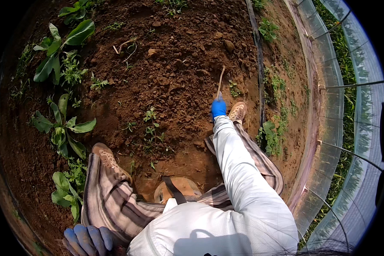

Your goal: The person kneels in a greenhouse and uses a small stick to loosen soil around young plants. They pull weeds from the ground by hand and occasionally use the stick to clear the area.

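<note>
My right hand (219, 108), in a blue glove, is closed around a thin light-brown stick or tool handle (221, 80). The far end of it touches the brown soil (179, 80), and whether a blade sits there I cannot tell. At the lower left, my left hand (89, 238) in a soiled blue-grey glove rests by the striped trouser leg, fingers bent side by side; its palm is hidden. Small weeds (151, 123) grow in the soil between my patterned shoes (107, 156).
Leafy cabbage-like plants (62, 128) line the left side. A dark hose or strip (260, 64) runs along the right of the bed, with weeds (272, 137) beyond it. Farther right stands a netted wall (329, 128) with metal hoops. A round orange-brown seat (179, 188) is beneath me.
</note>
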`<state>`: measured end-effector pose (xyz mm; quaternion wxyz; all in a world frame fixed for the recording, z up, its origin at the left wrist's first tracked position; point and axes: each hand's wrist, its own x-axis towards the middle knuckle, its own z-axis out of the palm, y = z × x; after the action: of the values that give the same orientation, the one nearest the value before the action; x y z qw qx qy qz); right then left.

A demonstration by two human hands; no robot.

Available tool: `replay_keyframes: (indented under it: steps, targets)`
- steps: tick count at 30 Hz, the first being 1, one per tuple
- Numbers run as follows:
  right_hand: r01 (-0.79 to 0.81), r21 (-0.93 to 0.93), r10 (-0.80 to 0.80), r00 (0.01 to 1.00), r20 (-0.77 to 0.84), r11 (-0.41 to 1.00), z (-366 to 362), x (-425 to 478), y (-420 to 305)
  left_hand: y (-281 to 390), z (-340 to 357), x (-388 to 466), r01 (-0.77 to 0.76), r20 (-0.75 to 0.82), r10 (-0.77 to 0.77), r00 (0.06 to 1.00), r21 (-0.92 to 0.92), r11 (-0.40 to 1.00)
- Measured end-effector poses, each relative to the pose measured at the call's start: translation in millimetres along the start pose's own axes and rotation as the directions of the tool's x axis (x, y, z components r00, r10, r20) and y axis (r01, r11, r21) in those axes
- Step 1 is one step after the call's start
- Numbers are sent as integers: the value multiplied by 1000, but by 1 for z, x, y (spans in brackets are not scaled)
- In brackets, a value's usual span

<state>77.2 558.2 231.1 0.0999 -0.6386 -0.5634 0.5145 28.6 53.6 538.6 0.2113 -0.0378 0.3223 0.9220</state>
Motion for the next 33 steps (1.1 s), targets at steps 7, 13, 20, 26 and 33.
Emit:
replay_keyframes:
  steps: [7, 13, 20, 26, 33]
  targets:
    - [175, -324, -178, 984, 21, 930, -33, -75, 148, -32, 23, 1, -121, 38, 132, 991, -202, 972]
    - [74, -496, -12, 992, 126, 865, -65, -241, 165, -51, 20, 10, -92, 230, 121, 966, -134, 987]
    - [210, -437, -148, 974, 172, 874, -78, -247, 128, -92, 41, 25, 92, 224, -89, 970, -5, 996]
    - [-117, 22, 104, 945, 309, 993, -47, -166, 91, -111, 112, 14, 144, 331, -217, 918, 232, 962]
    - [-25, 565, -96, 978, 184, 825, -61, -151, 59, -157, 158, 44, -100, 413, -167, 895, 553, 827]
